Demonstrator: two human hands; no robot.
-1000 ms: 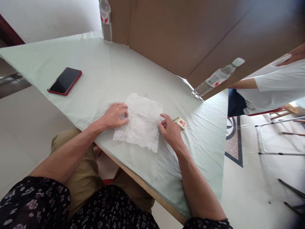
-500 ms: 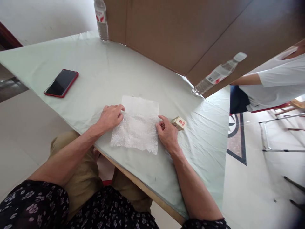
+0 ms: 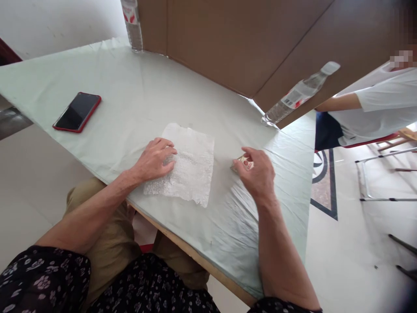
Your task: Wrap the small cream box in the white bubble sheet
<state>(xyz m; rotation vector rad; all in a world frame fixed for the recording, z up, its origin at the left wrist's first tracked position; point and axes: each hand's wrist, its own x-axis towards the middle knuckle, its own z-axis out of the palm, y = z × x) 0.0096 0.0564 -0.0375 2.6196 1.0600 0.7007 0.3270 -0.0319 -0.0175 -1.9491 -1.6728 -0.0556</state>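
A sheet of bubble wrap (image 3: 193, 167) lies flat on the cloth-covered table in front of me. My left hand (image 3: 156, 160) rests on its left side, fingers spread and slightly curved. To the right of the sheet is a small cream cardboard box (image 3: 248, 164) with a red print. My right hand (image 3: 259, 174) reaches over this box from the right, thumb and fingers around it, covering much of it. The box appears to be still on the table.
A phone in a red case (image 3: 77, 112) lies at the left. A brown cardboard panel (image 3: 228, 43) stands across the back, with a water bottle (image 3: 133, 28) at its left end and another bottle (image 3: 299, 95) leaning at its right. A person in a white shirt (image 3: 384, 104) sits beyond.
My right hand has left the bubble wrap's right edge and moved right onto the small box. My left hand has moved further onto the sheet, which is slightly turned.
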